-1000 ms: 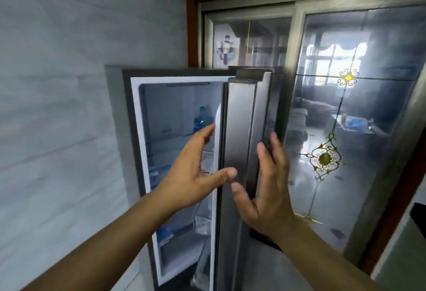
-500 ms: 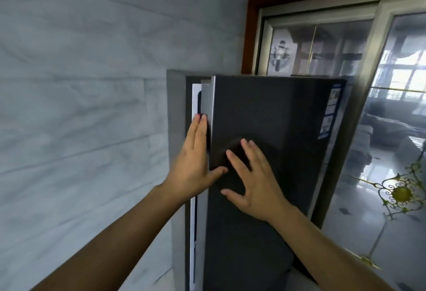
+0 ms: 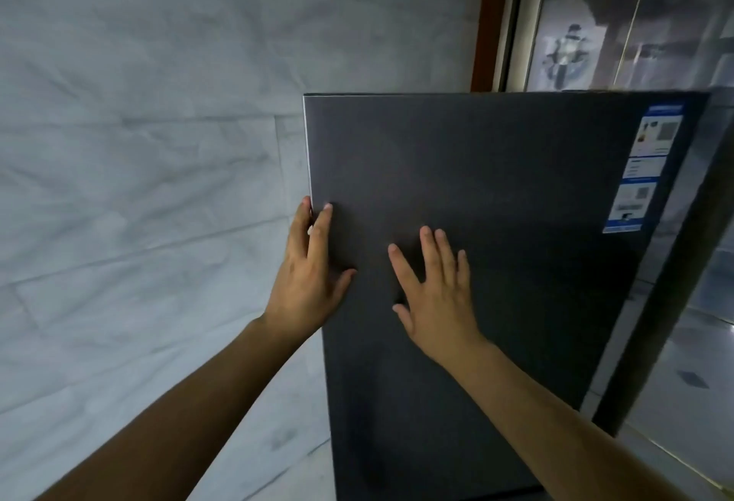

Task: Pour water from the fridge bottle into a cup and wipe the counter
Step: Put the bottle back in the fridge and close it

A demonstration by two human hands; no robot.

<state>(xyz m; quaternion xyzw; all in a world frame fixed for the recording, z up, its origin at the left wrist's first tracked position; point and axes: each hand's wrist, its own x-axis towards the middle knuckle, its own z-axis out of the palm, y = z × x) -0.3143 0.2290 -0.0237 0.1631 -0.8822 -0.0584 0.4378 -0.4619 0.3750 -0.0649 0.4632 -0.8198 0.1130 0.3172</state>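
So the fridge door [image 3: 496, 262] fills the middle and right of the frame, a big flat rectangular slab in dark charcoal with a fine matte grain. It looks pushed flush, with only a thin pale strip running down its left edge. The fridge bottle isn't visible anywhere, nor is a cup.

The person's left hand [image 3: 308, 282] sits at the door's left edge, just below centre of the frame. Its fingers are straight and unclenched, with a couple lying over the front face and one hooked round the side, thumb spread out to the right on the panel. It's pressing or resting, not grasping anything. The right hand [image 3: 435, 290] is flat on the door face just beside it, palm down, fingers fanned out and pointing up, holding nothing. Both bare forearms come up from the bottom corners.

In the upper right of the door there's a tall, narrow blue and white sticker [image 3: 645, 169] with small print too blurry to read.

The left half of the frame is a wall [image 3: 139, 143] of pale grey marble-look tiles with soft veining and thin grout lines. Upper right shows a reddish-brown wooden frame [image 3: 482, 20] around a glass pane [image 3: 619, 28] full of murky reflections.
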